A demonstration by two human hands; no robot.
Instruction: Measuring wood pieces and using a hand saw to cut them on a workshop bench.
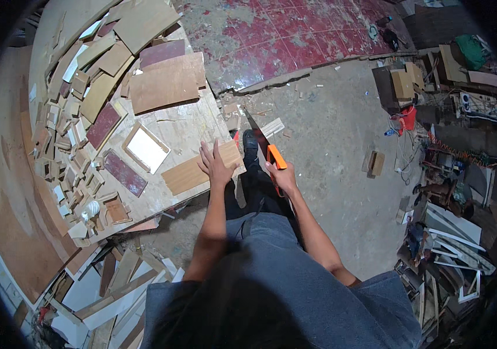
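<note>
A light brown wooden board (185, 176) lies along the near right edge of the worktable (184, 128). My left hand (218, 168) rests on it with the fingers spread, pressing near its right part. In my right hand (286, 177) is the orange handle of a handsaw (275, 156), with the fingers wrapped round it. Its dark blade points away from me, past the board's right end, and is apart from the wood as far as I can see. My black shoe (250, 148) is at the right end of the board, beside the blade.
Many wood offcuts (100, 58) are heaped on the table's left and far side. A white-faced panel (145, 148) and a dark red piece (125, 173) lie nearer. Scrap timber (117, 296) fills the lower left. Frames and clutter (455, 250) line the right side; a wooden block (375, 164) sits on the floor.
</note>
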